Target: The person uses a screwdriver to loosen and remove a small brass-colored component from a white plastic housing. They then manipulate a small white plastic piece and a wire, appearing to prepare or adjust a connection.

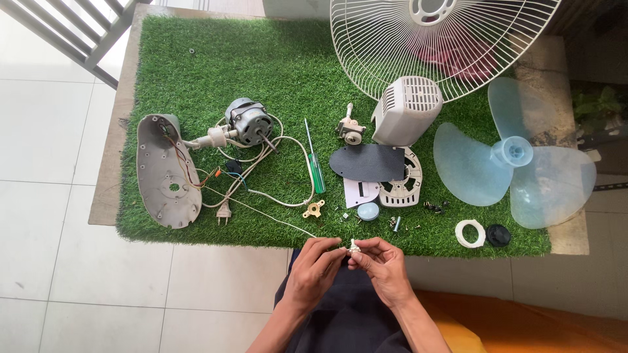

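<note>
Left hand (pixel 318 263) and right hand (pixel 379 261) both pinch a tiny white part (pixel 354 247), probably rigid light plastic, easily dropped, best gripped by fingertips at its sides.

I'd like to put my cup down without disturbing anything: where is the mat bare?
The far left of the green mat, beyond the motor, is nearly bare, with one tiny speck. The strip between the screwdriver and wire guard is open too. The near edge by both hands is crowded with screws.
</note>
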